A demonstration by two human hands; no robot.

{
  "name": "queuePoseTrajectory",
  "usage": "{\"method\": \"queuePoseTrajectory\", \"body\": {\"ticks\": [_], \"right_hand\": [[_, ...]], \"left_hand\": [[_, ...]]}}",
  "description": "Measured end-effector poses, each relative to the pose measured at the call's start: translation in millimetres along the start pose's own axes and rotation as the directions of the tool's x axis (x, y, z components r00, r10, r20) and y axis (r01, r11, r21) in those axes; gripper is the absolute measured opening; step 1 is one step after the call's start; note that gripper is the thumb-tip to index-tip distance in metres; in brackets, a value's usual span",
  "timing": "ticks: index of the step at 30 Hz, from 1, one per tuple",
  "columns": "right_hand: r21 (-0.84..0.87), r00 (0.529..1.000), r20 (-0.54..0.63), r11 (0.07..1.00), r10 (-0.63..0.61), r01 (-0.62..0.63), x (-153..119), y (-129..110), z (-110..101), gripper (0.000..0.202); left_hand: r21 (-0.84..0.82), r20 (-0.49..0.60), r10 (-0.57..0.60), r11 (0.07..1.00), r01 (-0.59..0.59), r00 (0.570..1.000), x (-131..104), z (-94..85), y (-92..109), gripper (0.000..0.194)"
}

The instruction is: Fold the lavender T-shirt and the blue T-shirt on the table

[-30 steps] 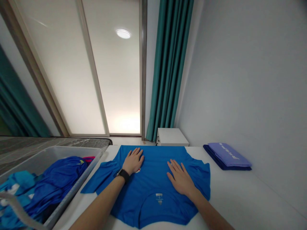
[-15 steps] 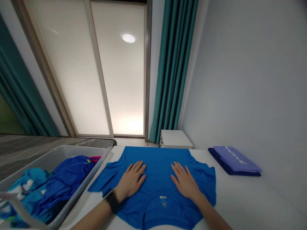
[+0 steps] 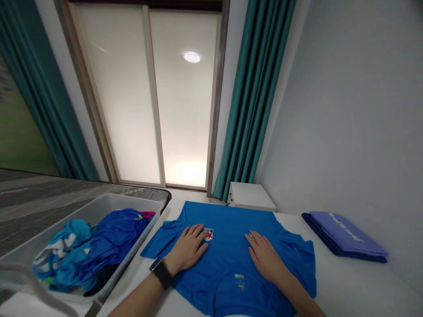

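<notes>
A blue T-shirt [image 3: 228, 246] lies spread on the white table, its neckline towards me and its sleeves out to both sides. My left hand [image 3: 188, 247] rests flat on the shirt's left chest, fingers stretched out, beside a small red and white badge [image 3: 209, 234]. A dark watch [image 3: 161, 272] is on that wrist. On the right chest lies my right hand [image 3: 264, 255], palm down with fingers extended, partly covering a small light logo. Pale print marks the inside of the neck.
At left stands a translucent plastic bin [image 3: 132, 259] with crumpled blue clothes [image 3: 112, 237]. Folded purple and navy garments [image 3: 346, 233] lie on the table [image 3: 343, 281] at right, near the wall. A white cabinet [image 3: 253, 196] stands beyond the table, by the teal curtain [image 3: 257, 97].
The view has turned slightly left, so everything sits further right. Both hands stay on the shirt; the red and white badge beside my left fingers now shows.
</notes>
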State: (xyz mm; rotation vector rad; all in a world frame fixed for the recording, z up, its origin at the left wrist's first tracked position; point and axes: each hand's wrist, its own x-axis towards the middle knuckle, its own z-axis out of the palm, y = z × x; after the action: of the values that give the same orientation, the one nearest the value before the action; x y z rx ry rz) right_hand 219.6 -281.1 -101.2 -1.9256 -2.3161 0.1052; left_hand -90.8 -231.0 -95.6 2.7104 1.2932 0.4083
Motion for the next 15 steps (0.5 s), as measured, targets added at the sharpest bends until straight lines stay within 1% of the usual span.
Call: {"method": "queuePoseTrajectory", "body": {"ticks": [2, 5, 7, 9, 10, 12, 15], "right_hand": [[0.008, 1.000, -0.008, 1.000, -0.030, 0.030, 6, -17, -7, 0.049], [0.053, 0.992, -0.058, 0.992, -0.115, 0.118, 17, -55, -13, 0.047], [0.097, 0.985, -0.074, 0.982, -0.156, 0.163, 24, -81, -12, 0.046], [0.128, 0.987, -0.053, 0.980, -0.149, 0.154, 28, -100, -7, 0.047], [0.136, 0.989, -0.036, 0.979, -0.145, 0.149, 28, -105, -4, 0.047], [0.142, 0.988, -0.001, 0.978, -0.152, 0.150, 27, -108, 2, 0.050], [0.148, 0.984, 0.038, 0.975, -0.174, 0.166, 22, -101, 5, 0.053]], "left_hand": [[-0.002, -0.002, 0.002, 1.000, -0.002, 1.000, 0, -1.7, 0, 0.048], [-0.009, -0.013, 0.011, 1.000, -0.011, 1.000, 0, -3.3, -1, 0.046], [-0.034, -0.025, 0.018, 0.999, -0.019, 1.000, 0, -3.9, -3, 0.045], [-0.066, -0.040, 0.017, 0.998, -0.020, 0.999, 0, -4.9, -6, 0.043], [-0.074, -0.050, 0.010, 0.997, -0.013, 0.999, 0, -5.8, -8, 0.043], [-0.059, -0.066, -0.026, 0.998, 0.023, 0.997, 0, -8.2, -13, 0.044], [0.009, -0.079, -0.129, 0.991, 0.130, 0.988, 0, -12.2, -24, 0.046]]}}
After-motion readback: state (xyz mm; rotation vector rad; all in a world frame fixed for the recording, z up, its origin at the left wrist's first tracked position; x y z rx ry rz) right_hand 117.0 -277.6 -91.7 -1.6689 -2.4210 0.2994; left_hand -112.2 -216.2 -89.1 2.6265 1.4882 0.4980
